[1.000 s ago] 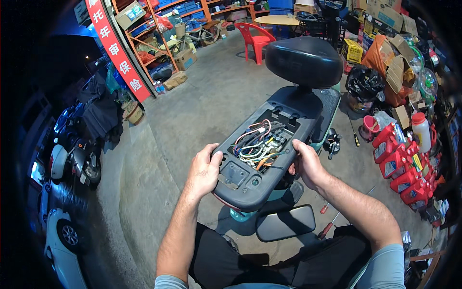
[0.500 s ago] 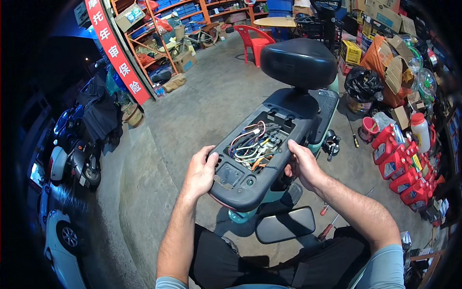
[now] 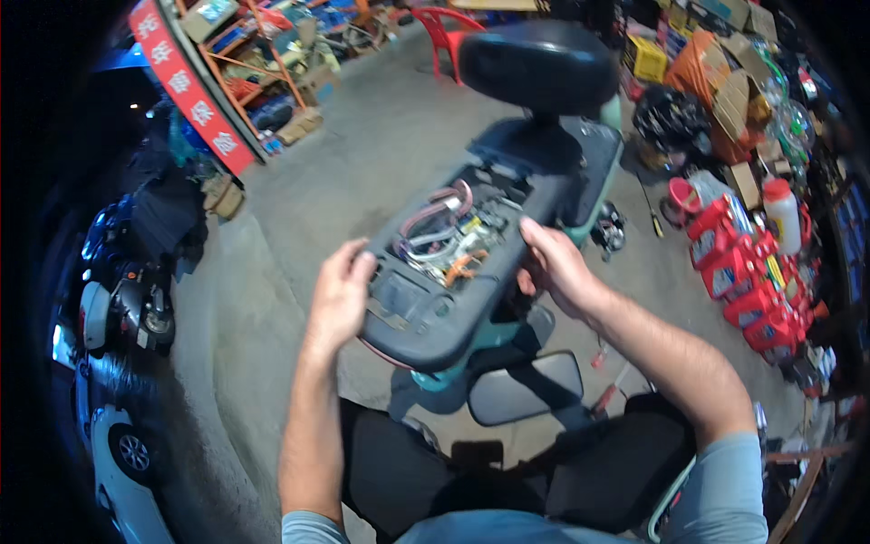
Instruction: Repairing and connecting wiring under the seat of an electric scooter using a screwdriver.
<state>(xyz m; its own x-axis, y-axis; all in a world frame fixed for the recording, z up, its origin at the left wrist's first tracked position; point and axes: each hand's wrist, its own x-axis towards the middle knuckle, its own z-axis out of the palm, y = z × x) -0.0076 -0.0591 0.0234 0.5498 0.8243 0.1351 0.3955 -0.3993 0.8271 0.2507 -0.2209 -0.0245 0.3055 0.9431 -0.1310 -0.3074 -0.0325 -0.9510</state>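
A scooter's black plastic seat base (image 3: pixel 426 331) slants across the middle, its open bay full of loose coloured wires (image 3: pixel 435 227) and connectors. My left hand (image 3: pixel 337 299) is at the near left edge of this base, thumb along the rim, fingers closed at its side. On the opposite edge, my right hand (image 3: pixel 562 267) grips with the thumb on top and the fingers curled below, partly hidden. Beyond the bay rises a black padded backrest (image 3: pixel 539 68). Pale green bodywork (image 3: pixel 439 376) shows under the base. Motion blurs the picture slightly.
A rounded rectangular pad (image 3: pixel 526 388) lies on the floor before my knees, near a red-handled screwdriver (image 3: pixel 605 399). Red jugs (image 3: pixel 734 263) and a black bag (image 3: pixel 671 122) stand at the right. A red chair (image 3: pixel 444 41) is at the back; a parked motorcycle (image 3: pixel 136 308) is left.
The whole view has shifted, so the scooter and floor things sit higher and further left. Both hands stay at the edges of the seat base; the left thumb lies less far over the rim.
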